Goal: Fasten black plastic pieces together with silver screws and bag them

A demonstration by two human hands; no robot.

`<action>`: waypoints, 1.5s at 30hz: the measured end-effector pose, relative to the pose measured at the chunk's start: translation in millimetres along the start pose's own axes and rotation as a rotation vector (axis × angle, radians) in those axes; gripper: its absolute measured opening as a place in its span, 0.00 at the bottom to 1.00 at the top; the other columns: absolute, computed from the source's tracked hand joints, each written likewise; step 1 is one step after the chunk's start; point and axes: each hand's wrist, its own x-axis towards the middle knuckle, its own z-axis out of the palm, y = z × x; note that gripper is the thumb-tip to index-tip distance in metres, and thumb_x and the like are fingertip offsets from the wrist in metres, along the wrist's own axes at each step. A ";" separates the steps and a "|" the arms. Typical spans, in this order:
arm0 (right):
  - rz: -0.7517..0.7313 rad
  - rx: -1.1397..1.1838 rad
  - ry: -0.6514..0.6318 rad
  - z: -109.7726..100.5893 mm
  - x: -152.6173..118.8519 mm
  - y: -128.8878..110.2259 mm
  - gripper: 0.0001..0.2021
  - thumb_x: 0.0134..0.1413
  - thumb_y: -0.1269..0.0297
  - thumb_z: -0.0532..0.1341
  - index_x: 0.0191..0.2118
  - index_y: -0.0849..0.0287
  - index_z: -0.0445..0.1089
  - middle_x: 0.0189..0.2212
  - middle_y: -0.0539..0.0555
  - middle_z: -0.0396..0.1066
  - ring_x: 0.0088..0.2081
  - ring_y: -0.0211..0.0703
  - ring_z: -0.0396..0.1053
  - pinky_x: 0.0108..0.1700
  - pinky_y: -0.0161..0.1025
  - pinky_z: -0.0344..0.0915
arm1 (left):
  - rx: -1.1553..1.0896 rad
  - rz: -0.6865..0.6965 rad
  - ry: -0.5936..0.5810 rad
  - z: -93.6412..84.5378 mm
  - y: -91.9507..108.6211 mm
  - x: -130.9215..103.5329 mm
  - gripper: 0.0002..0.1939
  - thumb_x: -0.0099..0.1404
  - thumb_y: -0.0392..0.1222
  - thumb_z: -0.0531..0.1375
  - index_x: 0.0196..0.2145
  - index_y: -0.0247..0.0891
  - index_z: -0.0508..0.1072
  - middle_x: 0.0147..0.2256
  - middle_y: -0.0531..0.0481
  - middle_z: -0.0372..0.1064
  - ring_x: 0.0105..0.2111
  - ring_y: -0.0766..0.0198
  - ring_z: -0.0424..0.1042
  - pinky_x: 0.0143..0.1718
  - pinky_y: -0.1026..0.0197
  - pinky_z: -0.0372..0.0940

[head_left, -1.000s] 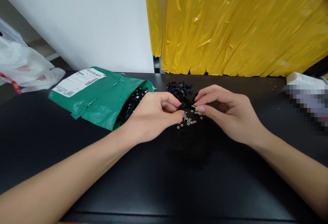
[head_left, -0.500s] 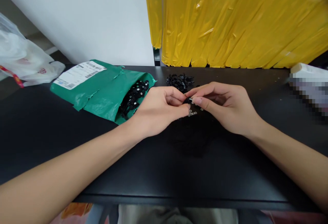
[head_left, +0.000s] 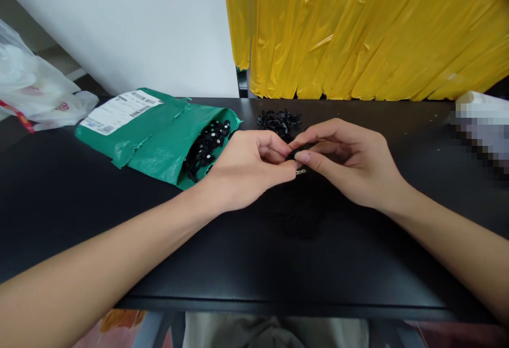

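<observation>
Mailer bag point(head_left: 159, 135), green, is my landmark in the head view: its mouth faces right, dotted black parts point(head_left: 210, 140) inside. Just right of that mouth, my left hand point(head_left: 252, 170) has thumb and fingers closed on a small black piece point(head_left: 294, 154). Farther right of the bag, my right hand point(head_left: 350, 161) brings thumb and forefinger to the same piece; cannot tell what they grip. Piece lies between both sets of tips, neither hand clearly nearer; long axis hidden by my fingers. Also right of the bag: metal rings point(head_left: 301, 172) by my left thumb, black heap point(head_left: 278, 121) beyond my fingers
</observation>
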 end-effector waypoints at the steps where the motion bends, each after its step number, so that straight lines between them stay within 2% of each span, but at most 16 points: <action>1: -0.040 -0.032 -0.023 -1.0 0.3 -0.5 0.07 0.68 0.61 0.72 0.49 0.47 0.84 0.46 0.52 0.85 0.44 0.46 0.84 0.47 0.45 0.84 | -0.015 -0.010 -0.013 -0.6 0.3 0.3 0.07 0.57 0.35 0.74 0.32 0.37 0.81 0.28 0.53 0.80 0.28 0.69 0.74 0.30 0.66 0.66; 6: -0.167 -0.166 -0.069 -5.8 1.7 -4.9 0.06 0.71 0.63 0.69 0.45 0.45 0.86 0.45 0.52 0.84 0.43 0.46 0.82 0.46 0.45 0.81 | -0.155 -0.091 -0.138 -5.9 4.1 1.4 0.07 0.55 0.30 0.74 0.32 0.36 0.83 0.29 0.52 0.82 0.28 0.71 0.75 0.28 0.70 0.66; 10: -0.187 -0.160 -0.063 -7.2 1.1 -9.2 0.04 0.65 0.64 0.74 0.41 0.45 0.85 0.42 0.52 0.84 0.41 0.47 0.81 0.46 0.47 0.79 | -0.205 -0.122 -0.243 -10.5 7.7 -0.9 0.08 0.56 0.27 0.73 0.31 0.37 0.83 0.29 0.54 0.82 0.27 0.73 0.74 0.27 0.73 0.66; 13: -0.217 -0.135 -0.070 -8.1 0.5 -12.9 0.05 0.63 0.65 0.75 0.40 0.45 0.85 0.39 0.52 0.83 0.42 0.47 0.80 0.45 0.46 0.79 | -0.199 -0.097 -0.308 -13.0 10.3 -2.7 0.06 0.60 0.29 0.73 0.32 0.38 0.84 0.30 0.54 0.83 0.28 0.72 0.76 0.28 0.72 0.68; 16: -0.239 -0.140 -0.071 -9.9 -0.7 -17.4 0.06 0.66 0.65 0.73 0.44 0.44 0.86 0.43 0.53 0.83 0.43 0.47 0.80 0.46 0.46 0.79 | -0.183 -0.066 -0.307 -15.1 11.7 -3.3 0.05 0.61 0.31 0.73 0.32 0.39 0.85 0.31 0.53 0.84 0.29 0.70 0.78 0.29 0.70 0.69; 20: -0.192 -0.190 -0.101 -11.9 -3.1 -22.1 0.09 0.70 0.65 0.69 0.47 0.42 0.86 0.47 0.54 0.82 0.45 0.49 0.81 0.46 0.48 0.79 | -0.194 -0.062 -0.285 -16.3 10.5 -2.8 0.05 0.61 0.31 0.73 0.33 0.40 0.86 0.31 0.53 0.85 0.29 0.69 0.78 0.28 0.70 0.70; 25: -0.129 -0.083 -0.166 -12.1 -3.7 -19.6 0.08 0.70 0.69 0.68 0.48 0.47 0.81 0.47 0.53 0.79 0.45 0.44 0.78 0.44 0.41 0.78 | -0.199 -0.071 -0.302 -16.3 9.3 -1.5 0.07 0.59 0.28 0.74 0.32 0.39 0.85 0.30 0.54 0.84 0.27 0.72 0.76 0.27 0.73 0.69; 28: -0.156 -0.077 -0.209 -14.0 -2.9 -18.3 0.12 0.71 0.70 0.67 0.52 0.46 0.81 0.49 0.53 0.78 0.50 0.44 0.78 0.49 0.41 0.78 | -0.172 -0.067 -0.311 -17.6 11.1 -1.1 0.06 0.61 0.30 0.74 0.32 0.39 0.85 0.30 0.54 0.84 0.27 0.72 0.76 0.28 0.73 0.69; 31: -0.154 -0.151 -0.213 -15.5 -2.3 -19.5 0.09 0.72 0.68 0.66 0.48 0.45 0.83 0.48 0.53 0.79 0.48 0.44 0.79 0.52 0.44 0.78 | -0.136 -0.089 -0.318 -19.5 12.1 -1.2 0.05 0.61 0.30 0.74 0.32 0.39 0.86 0.30 0.53 0.84 0.28 0.72 0.76 0.29 0.72 0.69; 33: -0.113 -0.159 -0.215 -15.2 -2.6 -20.5 0.07 0.72 0.66 0.66 0.45 0.46 0.83 0.47 0.53 0.79 0.46 0.44 0.79 0.50 0.44 0.78 | -0.125 -0.103 -0.321 -20.6 11.1 -1.0 0.06 0.59 0.30 0.74 0.33 0.39 0.86 0.30 0.53 0.83 0.27 0.71 0.76 0.29 0.72 0.69; 37: -0.056 -0.048 -0.222 -13.8 -3.7 -19.7 0.07 0.69 0.68 0.69 0.46 0.46 0.79 0.47 0.52 0.77 0.47 0.44 0.78 0.46 0.41 0.79 | -0.111 -0.096 -0.342 -21.0 8.6 0.0 0.05 0.61 0.33 0.75 0.35 0.38 0.86 0.30 0.51 0.84 0.27 0.71 0.75 0.29 0.71 0.69; 40: -0.100 -0.051 -0.244 -14.0 -3.1 -17.0 0.10 0.71 0.67 0.68 0.52 0.45 0.81 0.48 0.53 0.78 0.48 0.45 0.78 0.47 0.43 0.78 | -0.136 -0.085 -0.344 -20.2 9.9 0.8 0.04 0.62 0.31 0.74 0.34 0.38 0.86 0.30 0.52 0.84 0.27 0.72 0.75 0.28 0.72 0.69; 43: -0.166 -0.066 -0.224 -14.1 -2.3 -13.2 0.08 0.69 0.70 0.69 0.48 0.49 0.83 0.46 0.54 0.78 0.47 0.44 0.78 0.50 0.42 0.77 | -0.180 -0.099 -0.365 -19.9 12.1 0.7 0.07 0.59 0.26 0.73 0.33 0.36 0.85 0.28 0.55 0.82 0.26 0.74 0.74 0.26 0.75 0.67; 45: -0.155 0.014 -0.210 -13.7 -2.5 -11.0 0.09 0.66 0.72 0.71 0.48 0.50 0.82 0.46 0.54 0.77 0.47 0.43 0.77 0.48 0.40 0.77 | -0.190 -0.112 -0.376 -20.2 12.9 0.2 0.08 0.58 0.26 0.74 0.34 0.35 0.85 0.29 0.56 0.83 0.26 0.75 0.74 0.26 0.76 0.68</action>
